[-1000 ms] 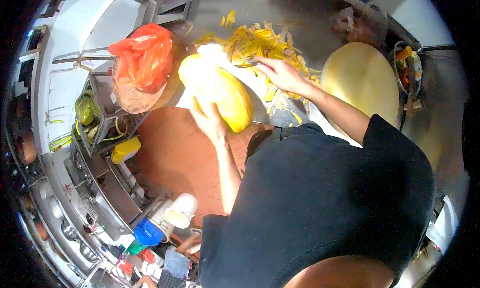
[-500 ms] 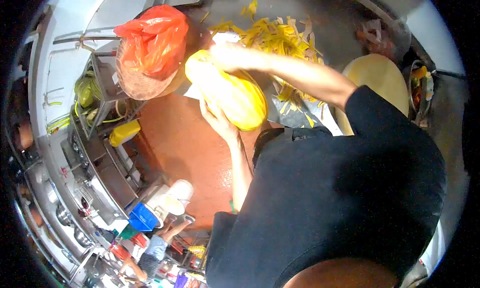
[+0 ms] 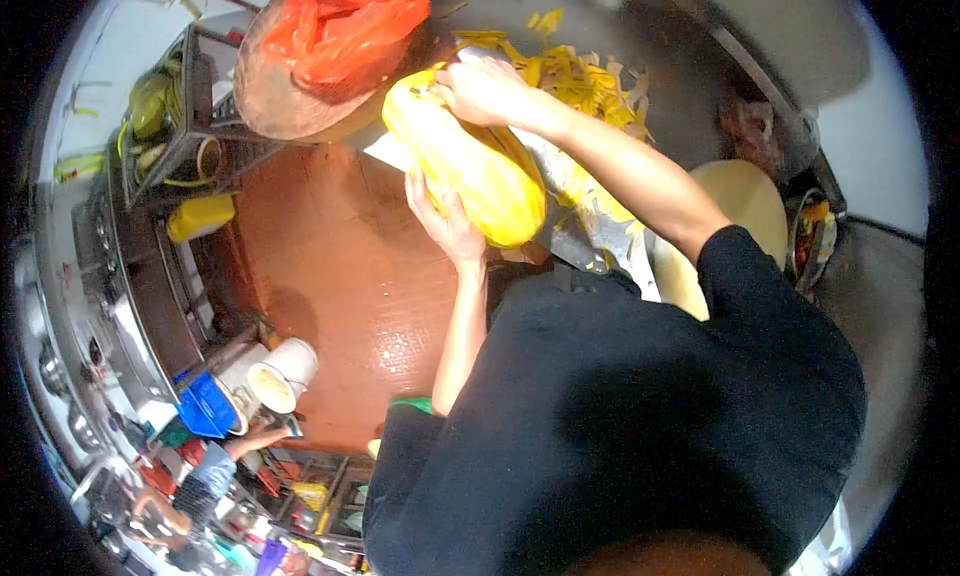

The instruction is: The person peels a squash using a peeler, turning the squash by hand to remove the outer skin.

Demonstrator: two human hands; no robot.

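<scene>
A large yellow fruit or squash (image 3: 470, 171) lies at a slant at the counter's edge. My left hand (image 3: 448, 221) supports its near-left side, the fingers spread against the surface. At its far end my right hand (image 3: 480, 91) is closed round something small and dark at the fruit's top, mostly hidden by the fingers. Yellow peel strips (image 3: 590, 86) lie heaped beyond my right forearm, and some are scattered below it. A white sheet or board (image 3: 388, 152) shows under the fruit.
A red plastic bag (image 3: 350, 26) sits on a round woven basket (image 3: 290, 96) at upper left. A round pale board (image 3: 745, 211) lies to the right. White buckets (image 3: 285, 374) and a blue container (image 3: 207, 406) stand on the floor side. Another person (image 3: 200, 486) is at lower left.
My right hand has moved from the peel heap to the fruit's far end. My left hand remains against the fruit's side. The camera view has shifted.
</scene>
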